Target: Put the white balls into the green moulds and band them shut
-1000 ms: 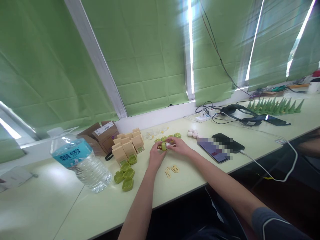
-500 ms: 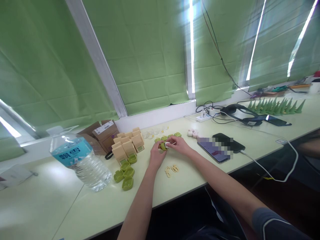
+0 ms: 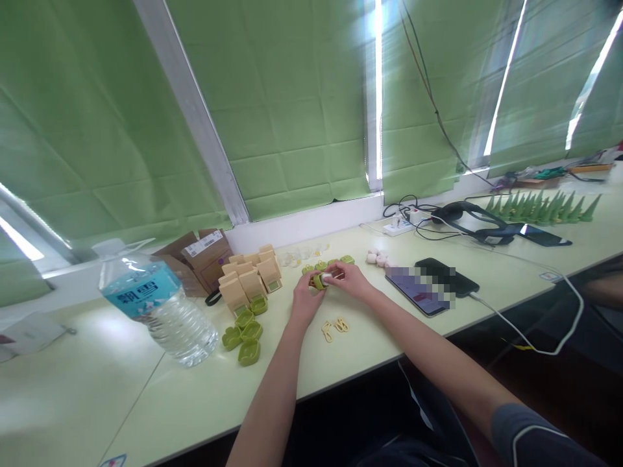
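Note:
My left hand (image 3: 305,301) is closed around a small green plastic cup-shaped piece (image 3: 318,281) above the table. Pinched in the fingers of my right hand (image 3: 351,283) is a small white piece (image 3: 326,277), held against the green piece's opening. How far in it sits is hidden by the fingers. Just behind my hands lies a row of similar green pieces (image 3: 346,259). Pale yellow loop-shaped clips (image 3: 342,325) rest on the table in front of them. Several open green cups (image 3: 249,352) are grouped to the left.
Beige upright parts (image 3: 236,295), a cardboard box (image 3: 208,256) and a large water bottle (image 3: 160,305) stand left. Clear pieces (image 3: 306,254) lie at the back, pinkish-white pieces (image 3: 376,258) to the right. Farther right are a phone (image 3: 418,292), a black device (image 3: 450,277) and a white cable (image 3: 525,340).
The camera view has shifted slightly. Both hands stay together at the green piece, with the right fingers still on the white piece and only a slight change in their pose.

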The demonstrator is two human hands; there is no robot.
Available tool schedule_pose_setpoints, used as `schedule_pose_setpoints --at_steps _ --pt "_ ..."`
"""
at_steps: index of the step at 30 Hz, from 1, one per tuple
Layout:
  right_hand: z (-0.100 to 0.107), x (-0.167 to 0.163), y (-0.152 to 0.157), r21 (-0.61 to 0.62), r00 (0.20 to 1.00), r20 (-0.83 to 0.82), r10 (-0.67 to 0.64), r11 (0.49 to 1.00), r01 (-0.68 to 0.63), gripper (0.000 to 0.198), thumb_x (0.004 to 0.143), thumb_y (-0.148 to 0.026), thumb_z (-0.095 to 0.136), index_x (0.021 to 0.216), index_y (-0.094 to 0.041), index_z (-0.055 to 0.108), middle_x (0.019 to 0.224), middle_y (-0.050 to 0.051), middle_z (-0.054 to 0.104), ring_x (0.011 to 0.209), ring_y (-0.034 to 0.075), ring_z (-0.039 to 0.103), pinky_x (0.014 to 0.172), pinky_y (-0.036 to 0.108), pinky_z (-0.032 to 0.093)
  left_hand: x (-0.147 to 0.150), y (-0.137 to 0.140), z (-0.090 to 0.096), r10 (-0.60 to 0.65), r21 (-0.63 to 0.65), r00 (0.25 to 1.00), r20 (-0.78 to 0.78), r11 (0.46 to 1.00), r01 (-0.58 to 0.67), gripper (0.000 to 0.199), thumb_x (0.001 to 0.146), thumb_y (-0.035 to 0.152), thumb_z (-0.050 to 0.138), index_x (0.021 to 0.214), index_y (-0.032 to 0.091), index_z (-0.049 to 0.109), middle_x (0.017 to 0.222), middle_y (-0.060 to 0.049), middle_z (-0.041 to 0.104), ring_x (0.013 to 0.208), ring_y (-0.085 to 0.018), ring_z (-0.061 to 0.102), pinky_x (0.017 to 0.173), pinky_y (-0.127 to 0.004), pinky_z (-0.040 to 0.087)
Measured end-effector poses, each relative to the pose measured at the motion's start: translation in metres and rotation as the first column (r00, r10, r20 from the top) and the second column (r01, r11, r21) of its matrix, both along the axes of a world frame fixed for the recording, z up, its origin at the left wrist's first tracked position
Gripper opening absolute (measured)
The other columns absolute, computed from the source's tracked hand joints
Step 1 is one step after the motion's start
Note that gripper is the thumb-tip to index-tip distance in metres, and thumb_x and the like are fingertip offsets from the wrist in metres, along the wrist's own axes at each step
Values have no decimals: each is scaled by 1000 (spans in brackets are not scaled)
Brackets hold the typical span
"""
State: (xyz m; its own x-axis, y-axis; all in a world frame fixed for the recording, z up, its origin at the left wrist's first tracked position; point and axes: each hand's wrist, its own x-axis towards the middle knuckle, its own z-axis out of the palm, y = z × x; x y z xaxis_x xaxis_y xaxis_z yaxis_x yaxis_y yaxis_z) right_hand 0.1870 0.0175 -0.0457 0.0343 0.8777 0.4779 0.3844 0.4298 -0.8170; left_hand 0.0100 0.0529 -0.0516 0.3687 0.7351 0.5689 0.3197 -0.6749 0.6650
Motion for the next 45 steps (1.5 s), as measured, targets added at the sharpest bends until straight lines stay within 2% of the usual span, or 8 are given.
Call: schedule_pose_setpoints --at_steps 4,9,19,23,27,32,36,45 --pt "0 0 0 1 1000 -3 0 1000 0 32 78 -43 72 95 -18 62 92 5 69 79 16 66 70 28 53 0 1 -1 0 8 1000 0 1000 1 38 75 23 66 112 21 60 110 -5 66 90 -16 62 83 -29 49" --pt "-3 3 3 -5 999 9 38 999 -38 30 77 -41 73 95 -18 65 99 6 69 83 16 67 70 27 53 -2 3 -3 -15 8 1000 -12 1000 16 39 75 22 66 113 22 60 110 -4 66 90 -15 62 84 -29 49" --pt "-3 3 2 -10 991 70 114 994 -113 26 78 -36 70 98 -20 69 105 6 68 86 18 65 69 28 53 -3 2 -3 -39 -60 996 -74 998 35 43 73 24 70 116 23 61 109 -5 67 93 -19 61 87 -33 48" --pt "-1 -1 -1 -6 991 82 103 995 -103 25 80 -34 68 101 -20 67 107 7 68 86 18 65 71 30 54 -2 -2 -1 -21 -86 997 -78 996 14 39 75 30 70 113 24 61 97 -4 67 87 -18 61 84 -32 48" --pt "0 -1 -2 36 994 93 55 998 -58 28 79 -30 68 105 -19 64 104 6 67 91 18 64 80 33 54 -2 -7 1 -18 -146 998 -53 989 10 45 78 41 68 119 24 57 90 -3 66 83 -17 61 78 -30 48" --pt "1 -1 -2 77 993 110 48 995 -57 26 80 -26 66 105 -19 63 107 7 67 96 18 64 87 35 53 -2 -7 2 -92 -270 996 -10 959 85 41 88 41 54 126 24 54 98 -5 67 88 -18 62 78 -30 48" --pt "3 -3 -5 95 990 111 87 991 -98 26 82 -28 66 107 -20 64 106 6 67 98 18 64 89 34 54 -3 -2 1 -80 -278 997 -3 958 76 44 90 43 51 129 24 57 95 -5 67 88 -19 62 83 -33 48" --pt "-1 1 0 52 985 165 52 997 -62 36 81 -37 70 112 -21 66 110 7 67 98 20 64 84 35 54 -3 9 -6 -109 -308 991 78 943 128 43 85 41 58 123 20 60 95 -6 67 88 -19 63 84 -32 49"
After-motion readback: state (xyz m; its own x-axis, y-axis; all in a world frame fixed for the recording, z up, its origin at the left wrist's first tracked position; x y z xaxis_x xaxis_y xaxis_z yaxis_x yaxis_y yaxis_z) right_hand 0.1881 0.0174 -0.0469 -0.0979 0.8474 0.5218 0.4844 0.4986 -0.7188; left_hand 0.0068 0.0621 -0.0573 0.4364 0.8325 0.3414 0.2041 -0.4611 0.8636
